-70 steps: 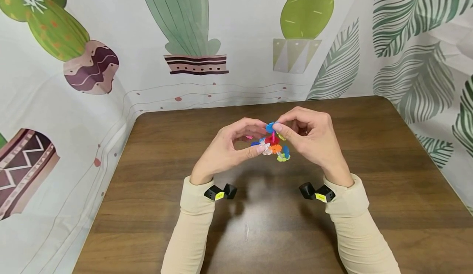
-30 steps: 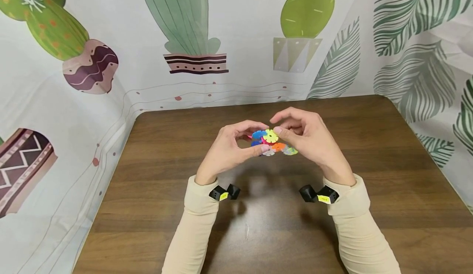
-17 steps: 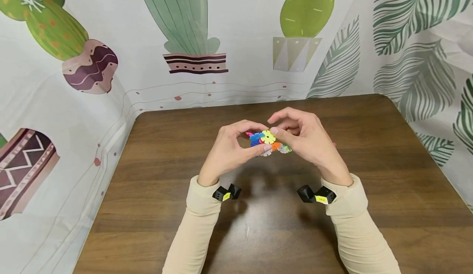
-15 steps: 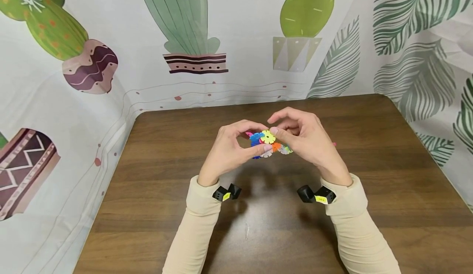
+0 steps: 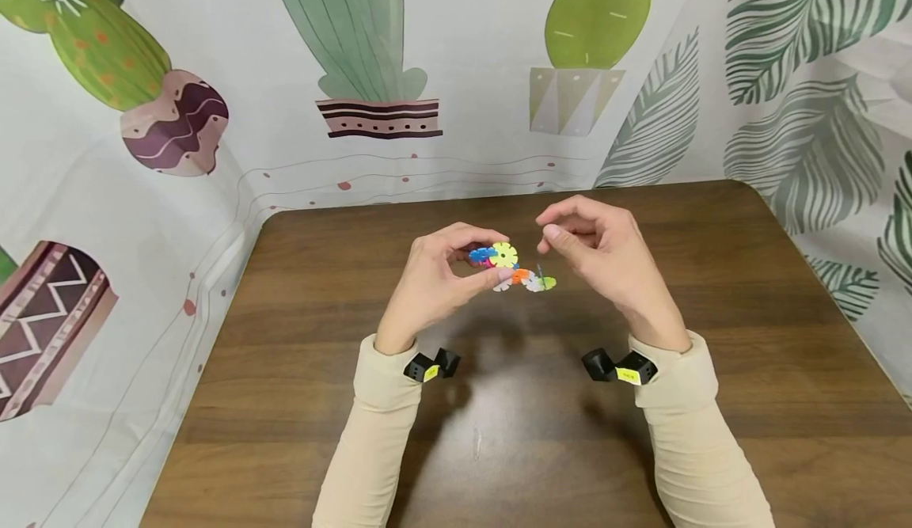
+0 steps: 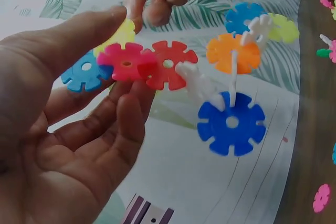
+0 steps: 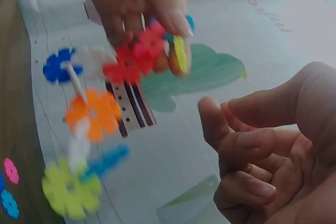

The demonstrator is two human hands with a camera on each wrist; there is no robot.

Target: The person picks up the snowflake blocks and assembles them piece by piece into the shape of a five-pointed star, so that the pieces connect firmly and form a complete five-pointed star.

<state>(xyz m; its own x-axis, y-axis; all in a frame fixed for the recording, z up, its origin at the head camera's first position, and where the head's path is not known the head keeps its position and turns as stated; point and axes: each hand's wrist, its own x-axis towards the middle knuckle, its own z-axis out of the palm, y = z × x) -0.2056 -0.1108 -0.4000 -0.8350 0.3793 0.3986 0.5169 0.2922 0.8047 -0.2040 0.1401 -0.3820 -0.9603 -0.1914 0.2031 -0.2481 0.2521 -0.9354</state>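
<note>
My left hand (image 5: 435, 286) pinches a chain of slotted flower-shaped plastic discs between thumb and fingers, above the table. At the held end, a yellow disc (image 5: 503, 255), a light blue disc (image 6: 79, 77) and a pink disc (image 6: 115, 56) are joined together. A red disc (image 6: 176, 72), white ones, a dark blue disc (image 6: 215, 132) and an orange disc (image 6: 218, 53) follow. At the loose end hang a lime green disc (image 7: 55, 192) and another blue disc (image 7: 107, 161). My right hand (image 5: 613, 259) hovers apart from the chain, fingers loosely curled, holding nothing visible.
The brown wooden table (image 5: 321, 449) lies below, with a cloth of printed cacti and leaves (image 5: 484, 53) behind it. Loose discs, among them a pink flower disc (image 6: 321, 198), show at the edge of both wrist views. Each sleeve carries a small black camera (image 5: 427, 366).
My right hand has let go of the yellow disc and drawn away to the right. The left hand has shifted slightly left and up with the chain.
</note>
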